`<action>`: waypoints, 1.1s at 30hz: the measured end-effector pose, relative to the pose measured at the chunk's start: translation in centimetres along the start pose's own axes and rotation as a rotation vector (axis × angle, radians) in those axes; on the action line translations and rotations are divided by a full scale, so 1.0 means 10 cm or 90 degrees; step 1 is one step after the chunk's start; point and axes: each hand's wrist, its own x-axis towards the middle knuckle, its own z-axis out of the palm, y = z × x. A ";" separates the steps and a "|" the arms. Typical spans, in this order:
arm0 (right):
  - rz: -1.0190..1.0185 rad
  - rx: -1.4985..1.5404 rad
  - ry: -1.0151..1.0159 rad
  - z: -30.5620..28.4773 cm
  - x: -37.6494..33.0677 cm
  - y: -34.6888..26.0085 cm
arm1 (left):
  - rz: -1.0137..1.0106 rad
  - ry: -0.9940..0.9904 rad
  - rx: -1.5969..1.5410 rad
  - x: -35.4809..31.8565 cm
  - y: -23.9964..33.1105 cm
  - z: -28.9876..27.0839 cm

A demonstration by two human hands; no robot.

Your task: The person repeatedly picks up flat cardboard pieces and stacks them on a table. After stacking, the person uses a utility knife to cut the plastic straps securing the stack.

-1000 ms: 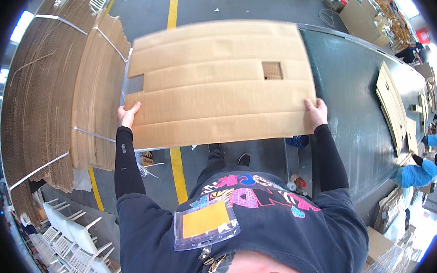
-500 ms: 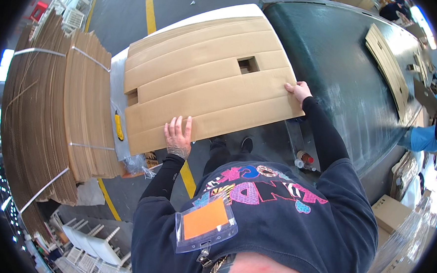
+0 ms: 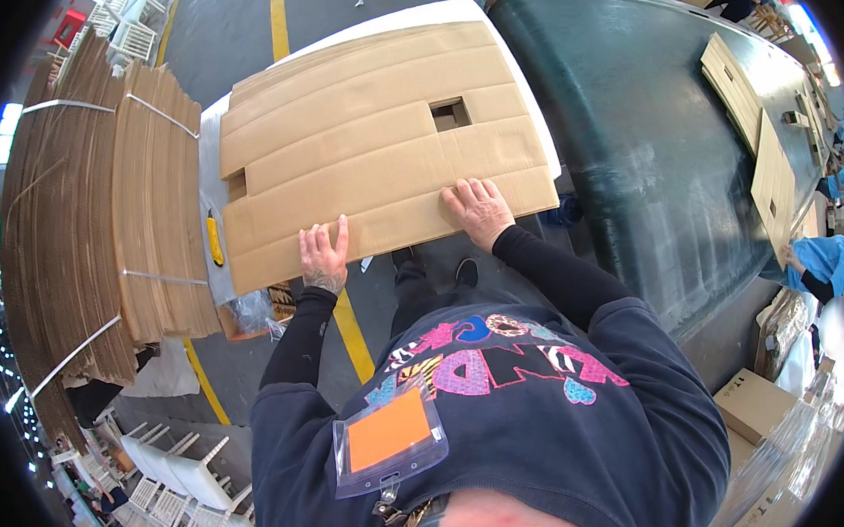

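Before me lies a stack of flat cardboard sheets [image 3: 352, 136], creased lengthwise, with a square cutout at the right and a notch at the left. My left hand [image 3: 324, 258] rests at the near edge of the top sheet, fingers stretched over the board. Farther right along that edge, my right hand [image 3: 479, 212] lies with spread fingers on the cardboard. Neither hand has its fingers wrapped round anything. Beside the stack's left edge is a yellow utility knife [image 3: 215, 240]. A white surface [image 3: 536, 131] shows under the stack.
Strapped bundles of cardboard [image 3: 153, 202] stand at the left. To the right is a dark green conveyor belt [image 3: 628, 150] carrying cardboard pieces [image 3: 775, 182] at its far side. A co-worker in blue [image 3: 823, 265] is at the right edge. Boxes [image 3: 758, 405] stand at lower right.
My right hand has moved left from the sheet's right corner along its near edge. My left hand stays near the same spot. At the right, a cardboard piece and the co-worker's arm have shifted.
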 end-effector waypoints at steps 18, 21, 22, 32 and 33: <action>-0.022 0.237 -0.478 -0.11 0.91 0.51 | 0.092 -0.310 -0.292 0.55 -0.65 0.14; -0.042 0.208 -0.408 -0.05 0.89 0.50 | 0.093 -0.453 -0.202 0.68 -0.53 0.11; -0.033 0.182 -0.386 -0.04 0.77 0.43 | 0.061 -0.362 -0.213 0.47 -0.44 0.11; -0.092 0.326 -0.528 -0.31 2.13 -0.16 | 0.026 -0.235 -0.170 0.15 -0.14 0.08; -0.046 0.315 -0.218 -0.10 2.38 -0.36 | 0.041 -0.234 -0.186 0.19 -0.16 0.04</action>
